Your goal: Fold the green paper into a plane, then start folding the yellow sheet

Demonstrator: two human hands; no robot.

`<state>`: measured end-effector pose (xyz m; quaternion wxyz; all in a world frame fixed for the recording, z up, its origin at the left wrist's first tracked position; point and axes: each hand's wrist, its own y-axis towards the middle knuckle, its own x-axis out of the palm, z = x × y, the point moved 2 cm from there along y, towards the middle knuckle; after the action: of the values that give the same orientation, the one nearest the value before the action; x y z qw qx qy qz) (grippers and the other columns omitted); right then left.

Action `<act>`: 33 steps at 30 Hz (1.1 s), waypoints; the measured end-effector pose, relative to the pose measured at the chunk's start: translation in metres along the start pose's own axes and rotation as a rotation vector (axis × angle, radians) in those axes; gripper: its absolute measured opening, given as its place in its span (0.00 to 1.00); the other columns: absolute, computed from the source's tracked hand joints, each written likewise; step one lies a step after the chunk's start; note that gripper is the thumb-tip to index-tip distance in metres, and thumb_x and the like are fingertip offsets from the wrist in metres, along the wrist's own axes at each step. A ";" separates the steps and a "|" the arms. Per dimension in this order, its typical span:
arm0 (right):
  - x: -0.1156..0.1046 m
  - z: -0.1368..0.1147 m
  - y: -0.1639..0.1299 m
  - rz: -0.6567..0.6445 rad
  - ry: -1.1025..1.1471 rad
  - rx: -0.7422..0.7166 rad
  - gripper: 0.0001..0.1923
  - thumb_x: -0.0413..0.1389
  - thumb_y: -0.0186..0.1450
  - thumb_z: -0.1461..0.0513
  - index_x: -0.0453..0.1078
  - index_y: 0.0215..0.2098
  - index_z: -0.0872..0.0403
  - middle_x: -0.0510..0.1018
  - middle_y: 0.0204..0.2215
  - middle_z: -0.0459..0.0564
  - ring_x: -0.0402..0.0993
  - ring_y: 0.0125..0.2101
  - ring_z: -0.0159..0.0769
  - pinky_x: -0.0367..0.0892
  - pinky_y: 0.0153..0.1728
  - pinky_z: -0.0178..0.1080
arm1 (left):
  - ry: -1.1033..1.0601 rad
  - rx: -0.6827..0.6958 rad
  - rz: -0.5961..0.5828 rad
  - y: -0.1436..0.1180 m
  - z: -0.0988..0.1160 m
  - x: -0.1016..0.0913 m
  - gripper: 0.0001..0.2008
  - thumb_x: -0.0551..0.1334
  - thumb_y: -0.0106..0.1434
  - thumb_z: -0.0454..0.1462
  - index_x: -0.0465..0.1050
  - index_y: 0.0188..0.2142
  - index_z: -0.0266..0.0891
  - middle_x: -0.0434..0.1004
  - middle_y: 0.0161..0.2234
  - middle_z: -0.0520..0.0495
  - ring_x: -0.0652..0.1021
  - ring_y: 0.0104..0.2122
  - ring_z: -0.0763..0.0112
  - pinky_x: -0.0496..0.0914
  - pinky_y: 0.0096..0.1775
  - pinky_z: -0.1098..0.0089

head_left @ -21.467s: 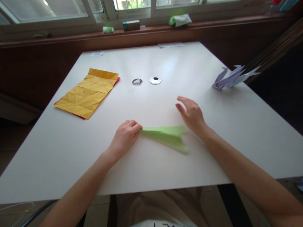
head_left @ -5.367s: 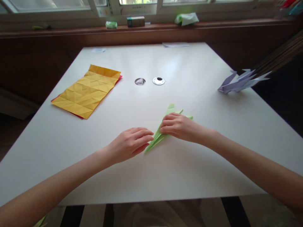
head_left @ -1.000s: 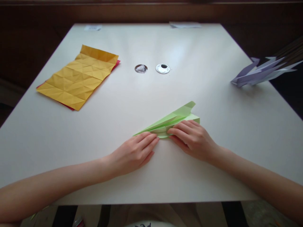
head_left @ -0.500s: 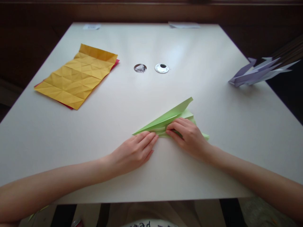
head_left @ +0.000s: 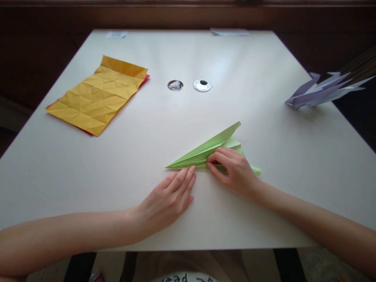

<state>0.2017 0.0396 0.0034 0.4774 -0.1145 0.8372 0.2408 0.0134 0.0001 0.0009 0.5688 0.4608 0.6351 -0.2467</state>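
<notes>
1. Upper left: yellow paper (head_left: 98,96) over red paper (head_left: 143,80).
2. Lower centre: left hand (head_left: 169,200), flat, fingers loosely extended beside the near edge of the green paper (head_left: 204,149), mid-frame.
3. Upper centre: hole (head_left: 175,85), crumpled stuff inside.
4. Centre-right: right hand (head_left: 235,171), pinching green paper.

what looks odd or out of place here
The yellow paper is creased all over and sits crooked on red paper, whose edges peek out. A round hole in the table seems stuffed with crumpled material.
</notes>
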 end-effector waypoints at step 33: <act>0.002 0.001 0.000 -0.042 0.067 0.024 0.06 0.49 0.59 0.68 0.60 0.25 0.54 0.66 0.23 0.47 0.61 0.27 0.33 0.58 0.29 0.35 | -0.023 -0.054 0.024 -0.002 -0.008 -0.006 0.19 0.54 0.63 0.39 0.67 0.49 0.27 0.65 0.53 0.36 0.74 0.27 0.71 0.64 0.26 0.69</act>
<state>0.2014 0.0406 0.0016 0.4556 -0.1344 0.8529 0.2167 0.0073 0.0044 0.0084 0.5911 0.4500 0.6294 -0.2279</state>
